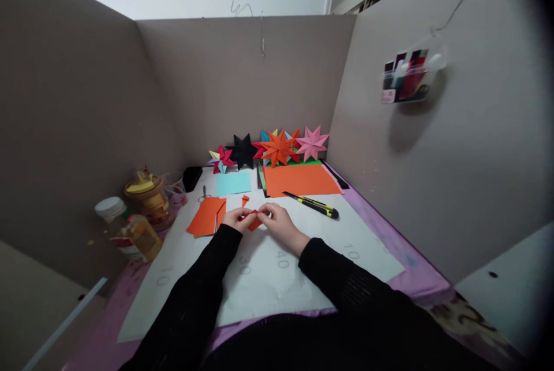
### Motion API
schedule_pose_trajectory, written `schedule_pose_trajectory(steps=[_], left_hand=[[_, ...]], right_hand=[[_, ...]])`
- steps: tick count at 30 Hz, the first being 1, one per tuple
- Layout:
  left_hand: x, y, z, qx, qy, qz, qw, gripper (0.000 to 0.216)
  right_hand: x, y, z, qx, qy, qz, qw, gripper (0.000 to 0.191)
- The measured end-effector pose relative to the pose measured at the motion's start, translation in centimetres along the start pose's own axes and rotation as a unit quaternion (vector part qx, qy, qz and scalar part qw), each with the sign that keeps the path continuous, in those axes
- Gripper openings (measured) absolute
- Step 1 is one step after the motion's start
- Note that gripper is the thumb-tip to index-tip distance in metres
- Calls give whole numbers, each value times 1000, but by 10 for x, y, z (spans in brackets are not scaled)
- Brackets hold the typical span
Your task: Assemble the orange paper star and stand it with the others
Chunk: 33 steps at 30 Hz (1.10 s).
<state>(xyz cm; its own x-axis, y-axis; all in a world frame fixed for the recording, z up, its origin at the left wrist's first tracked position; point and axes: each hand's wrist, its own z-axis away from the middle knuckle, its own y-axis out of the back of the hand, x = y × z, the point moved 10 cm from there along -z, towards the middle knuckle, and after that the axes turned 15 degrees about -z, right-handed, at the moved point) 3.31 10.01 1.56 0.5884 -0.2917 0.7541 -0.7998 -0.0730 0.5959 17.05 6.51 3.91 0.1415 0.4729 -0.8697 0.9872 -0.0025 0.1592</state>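
Observation:
My left hand and my right hand meet over the white mat, both pinched on a small folded orange paper piece. A tiny orange scrap lies just beyond it. To the left of my left hand lies a stack of cut orange paper pieces. A yellow and black utility knife lies past my right hand.
A large orange sheet and a light blue square lie farther back. Several folded paper stars line the back wall. Bottles and a jar stand at the left. Grey cardboard walls enclose the desk; a clear pocket hangs on the right wall.

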Motion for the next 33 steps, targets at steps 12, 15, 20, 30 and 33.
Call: schedule_pose_trajectory(steps=[12,15,20,30,33], left_hand=[[15,30,1,89,-20,-48,995,26],[-12,56,-4,147,59,19,987,30],[-14,44,-8,115,39,-12,993,30],[-27,-11,-7,-14,108,187,976,37],[-44,-2,-5,33,183,273,944,35]], right_hand=[[-3,3,-2,-25,15,38,999,11],[3,17,-6,-5,-5,10,1000,11],[2,17,-5,29,-8,-42,999,17],[9,3,-9,-64,-23,27,997,22],[23,62,-19,12,-75,208,975,26]])
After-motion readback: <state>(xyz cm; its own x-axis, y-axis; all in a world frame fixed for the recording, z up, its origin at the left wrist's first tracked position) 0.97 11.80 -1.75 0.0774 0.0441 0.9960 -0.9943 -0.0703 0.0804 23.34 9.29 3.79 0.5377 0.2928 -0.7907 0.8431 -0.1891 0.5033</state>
